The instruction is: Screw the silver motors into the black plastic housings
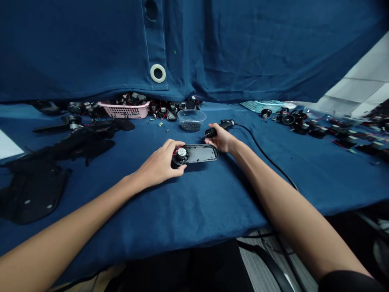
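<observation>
My left hand [164, 162] grips the left end of a dark, long plastic housing [201, 153] with a rounded right end. A round motor [181, 152] with red wires sits inside the housing, near my thumb and fingers. In my right hand [221, 139] is a black corded electric screwdriver [220, 127], its thin bit pointing left, just above the housing's right end and apart from it. Beyond both hands stands a clear round tub [191, 120] with many small dark screws in it.
A pink basket [126, 110] of motor parts stands at the back, a light-blue basket [263, 106] at the back right. Black plastic pieces [57, 170] lie at left, several motor assemblies [316, 127] at right. The screwdriver's cord [267, 154] crosses the blue cloth. A blue curtain [243, 48] hangs behind.
</observation>
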`<state>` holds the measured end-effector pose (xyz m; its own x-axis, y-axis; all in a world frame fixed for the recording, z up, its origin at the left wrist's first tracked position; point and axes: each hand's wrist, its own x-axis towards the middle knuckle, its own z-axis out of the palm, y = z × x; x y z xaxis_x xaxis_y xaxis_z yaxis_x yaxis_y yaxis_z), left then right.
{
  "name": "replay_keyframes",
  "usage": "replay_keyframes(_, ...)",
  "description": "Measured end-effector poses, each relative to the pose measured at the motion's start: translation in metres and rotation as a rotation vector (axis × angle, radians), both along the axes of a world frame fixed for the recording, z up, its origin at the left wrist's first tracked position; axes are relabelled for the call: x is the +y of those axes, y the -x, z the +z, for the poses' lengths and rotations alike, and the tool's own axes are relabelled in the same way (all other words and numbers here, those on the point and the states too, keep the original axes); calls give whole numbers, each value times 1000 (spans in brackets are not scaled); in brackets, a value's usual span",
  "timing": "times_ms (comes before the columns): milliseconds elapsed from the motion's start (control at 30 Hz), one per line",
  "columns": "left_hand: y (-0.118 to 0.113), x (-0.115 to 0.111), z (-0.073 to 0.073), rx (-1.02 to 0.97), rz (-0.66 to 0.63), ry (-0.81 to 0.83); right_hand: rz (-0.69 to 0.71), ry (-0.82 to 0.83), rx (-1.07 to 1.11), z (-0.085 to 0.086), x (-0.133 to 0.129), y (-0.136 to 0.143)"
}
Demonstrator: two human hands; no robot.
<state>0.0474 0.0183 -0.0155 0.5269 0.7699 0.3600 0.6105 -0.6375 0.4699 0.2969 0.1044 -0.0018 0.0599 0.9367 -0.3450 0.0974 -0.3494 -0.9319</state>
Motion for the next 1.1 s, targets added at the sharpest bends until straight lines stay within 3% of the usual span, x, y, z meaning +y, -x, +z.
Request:
replay_keyframes(167, 4, 5, 2, -211, 80, 4, 64, 94, -115, -4, -4, 2)
replay_keyframes(367, 7, 8, 5, -294, 173, -12, 157, 78, -471, 5, -12, 10)
replay_keyframes(600, 9, 11, 4, -353, 230, -1, 218, -210, -706, 14, -15, 5)
replay_keyframes(700, 10, 13, 4, -380, 272, 21, 227, -457, -677, 22, -26, 11)
replay_keyframes(800, 11, 18, 5, -485, 304, 107, 399, -773, -464, 28, -39, 23)
replay_keyframes(867, 12, 22, 5, -572, 296, 206, 550, -839, -397, 29, -45, 32)
replay_keyframes(933, 14, 25, 6, -589, 299, 266, 574, -873, -456, 26, -48, 40)
replay_keyframes(1000, 15, 24, 6, -519, 369, 216, 510, -915, -530, 22, -50, 47)
replay_keyframes(1100, 13, 17, 6, -330, 549, -53, 431, -938, -558, 16, -50, 54)
